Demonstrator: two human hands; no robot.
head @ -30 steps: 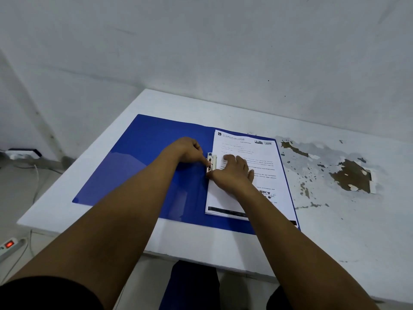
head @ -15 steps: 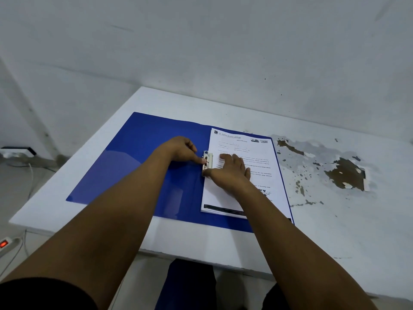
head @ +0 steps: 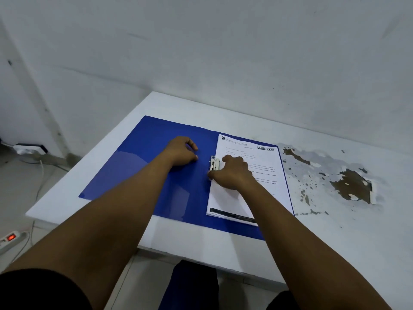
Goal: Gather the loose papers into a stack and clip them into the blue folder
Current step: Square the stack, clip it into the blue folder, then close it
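Note:
The blue folder (head: 143,166) lies open on the white table (head: 335,231). A stack of printed papers (head: 263,166) sits on the folder's right half. The white clip (head: 214,163) lies along the papers' left edge. My right hand (head: 234,173) rests on the papers with its fingers curled. Its thumb is at the clip's lower end and its index finger is beside the clip's upper part. My left hand (head: 182,152) rests on the folder's left half, a short way left of the clip, with fingers curled and nothing in it.
The table's right part has patches of peeled surface (head: 350,184). A white wall stands right behind the table. On the floor at the left lie a power strip with a red switch (head: 10,238) and a white adapter with cables (head: 29,148).
My left hand has let go of the clip and drawn back to the left onto the folder. My right hand's fingers have curled beside the clip.

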